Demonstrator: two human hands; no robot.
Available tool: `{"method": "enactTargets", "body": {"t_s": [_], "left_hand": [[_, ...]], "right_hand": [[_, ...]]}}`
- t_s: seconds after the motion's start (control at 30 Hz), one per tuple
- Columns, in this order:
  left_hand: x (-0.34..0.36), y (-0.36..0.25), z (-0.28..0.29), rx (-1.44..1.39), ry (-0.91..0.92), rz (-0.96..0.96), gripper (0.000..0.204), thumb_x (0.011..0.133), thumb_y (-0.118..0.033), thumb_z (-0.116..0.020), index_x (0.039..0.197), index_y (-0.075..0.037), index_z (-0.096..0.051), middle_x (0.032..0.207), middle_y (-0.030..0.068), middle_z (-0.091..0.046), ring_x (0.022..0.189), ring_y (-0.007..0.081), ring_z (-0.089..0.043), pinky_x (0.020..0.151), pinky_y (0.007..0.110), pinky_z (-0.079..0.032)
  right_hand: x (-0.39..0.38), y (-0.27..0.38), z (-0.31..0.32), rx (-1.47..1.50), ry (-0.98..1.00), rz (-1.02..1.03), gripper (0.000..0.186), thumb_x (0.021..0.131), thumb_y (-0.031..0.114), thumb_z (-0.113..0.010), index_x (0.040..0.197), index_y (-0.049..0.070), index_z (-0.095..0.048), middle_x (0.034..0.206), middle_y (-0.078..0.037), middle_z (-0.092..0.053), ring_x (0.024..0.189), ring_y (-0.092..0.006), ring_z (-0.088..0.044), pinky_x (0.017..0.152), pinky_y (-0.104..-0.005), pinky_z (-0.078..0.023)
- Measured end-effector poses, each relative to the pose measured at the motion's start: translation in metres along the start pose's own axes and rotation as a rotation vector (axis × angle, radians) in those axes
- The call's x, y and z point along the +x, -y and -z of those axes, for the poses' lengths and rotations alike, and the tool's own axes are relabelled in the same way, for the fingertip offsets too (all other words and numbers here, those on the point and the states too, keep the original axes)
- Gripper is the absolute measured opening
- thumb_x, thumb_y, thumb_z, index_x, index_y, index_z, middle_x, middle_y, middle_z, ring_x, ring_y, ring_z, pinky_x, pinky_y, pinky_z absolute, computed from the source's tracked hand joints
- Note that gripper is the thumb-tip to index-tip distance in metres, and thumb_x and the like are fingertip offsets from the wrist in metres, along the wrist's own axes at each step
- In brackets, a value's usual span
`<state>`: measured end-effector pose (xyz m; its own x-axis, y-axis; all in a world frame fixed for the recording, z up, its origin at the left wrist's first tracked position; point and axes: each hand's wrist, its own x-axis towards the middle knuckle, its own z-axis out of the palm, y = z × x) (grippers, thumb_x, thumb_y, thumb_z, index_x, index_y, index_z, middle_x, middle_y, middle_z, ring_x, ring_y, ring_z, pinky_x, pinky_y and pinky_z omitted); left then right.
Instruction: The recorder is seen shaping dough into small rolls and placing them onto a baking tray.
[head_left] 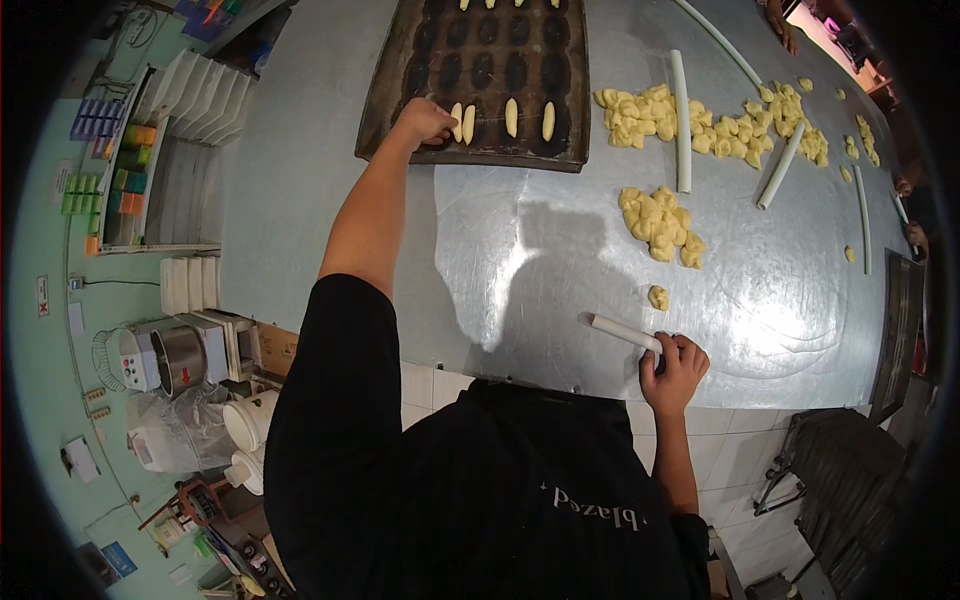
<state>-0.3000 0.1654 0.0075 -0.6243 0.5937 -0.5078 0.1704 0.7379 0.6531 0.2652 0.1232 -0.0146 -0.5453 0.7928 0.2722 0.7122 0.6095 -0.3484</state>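
My left hand reaches out to the near edge of a dark baking tray, fingers closed at a shaped dough piece in the front row. Two more shaped pieces lie beside it in the moulds. My right hand rests at the near edge of the metal table, gripping the end of a short white rolling stick. A single dough lump lies just beyond that hand, and a pile of dough lumps sits farther out.
More dough lumps and long white sticks spread across the far right of the table. Other people's hands show at the right rim. Another dark tray lies at the right edge. Shelves and white tubs stand left.
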Motion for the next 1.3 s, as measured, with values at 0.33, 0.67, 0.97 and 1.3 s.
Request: {"method": "enactTargets", "body": {"t_s": [0.33, 0.67, 0.97, 1.3], "left_hand": [[0.006, 0.014, 0.012, 0.266, -0.245, -0.167, 0.028, 0.076, -0.021, -0.076, 0.096, -0.003, -0.071, 0.085, 0.0122, -0.071, 0.078, 0.0234, -0.069, 0.073, 0.035, -0.055], [-0.001, 0.008, -0.002, 0.417, -0.424, -0.235, 0.032, 0.072, -0.03, -0.078, 0.091, -0.004, -0.073, 0.089, 0.0177, -0.071, 0.087, 0.032, -0.07, 0.078, 0.039, -0.053], [-0.079, -0.056, -0.065, 0.266, -0.522, -0.98, 0.032, 0.083, -0.021, -0.069, 0.111, -0.005, -0.066, 0.1, 0.0149, -0.067, 0.091, 0.0319, -0.065, 0.081, 0.04, -0.052], [-0.227, -0.027, -0.289, 0.369, 0.282, -1.32, 0.028, 0.083, -0.009, -0.062, 0.11, -0.001, -0.064, 0.111, 0.0145, -0.063, 0.105, 0.0313, -0.06, 0.091, 0.039, -0.05]], "right_hand": [[0.004, 0.004, 0.003, 0.016, 0.031, -0.015, 0.032, 0.074, 0.018, -0.069, 0.106, 0.014, -0.067, 0.1, -0.007, -0.057, 0.097, -0.0277, -0.05, 0.091, -0.0403, -0.035], [-0.001, 0.001, 0.003, 0.017, 0.019, -0.012, 0.035, 0.071, 0.018, -0.07, 0.106, 0.016, -0.067, 0.099, -0.005, -0.056, 0.096, -0.0269, -0.051, 0.091, -0.0409, -0.035], [0.005, -0.002, 0.006, 0.057, 0.001, 0.025, 0.036, 0.067, 0.02, -0.071, 0.102, 0.016, -0.068, 0.096, -0.004, -0.057, 0.094, -0.0244, -0.053, 0.089, -0.0419, -0.037], [-0.006, -0.013, 0.003, 0.254, -0.035, 0.259, 0.037, 0.063, 0.027, -0.07, 0.097, 0.011, -0.066, 0.095, -0.006, -0.058, 0.088, -0.0275, -0.056, 0.084, -0.0441, -0.04]]}}
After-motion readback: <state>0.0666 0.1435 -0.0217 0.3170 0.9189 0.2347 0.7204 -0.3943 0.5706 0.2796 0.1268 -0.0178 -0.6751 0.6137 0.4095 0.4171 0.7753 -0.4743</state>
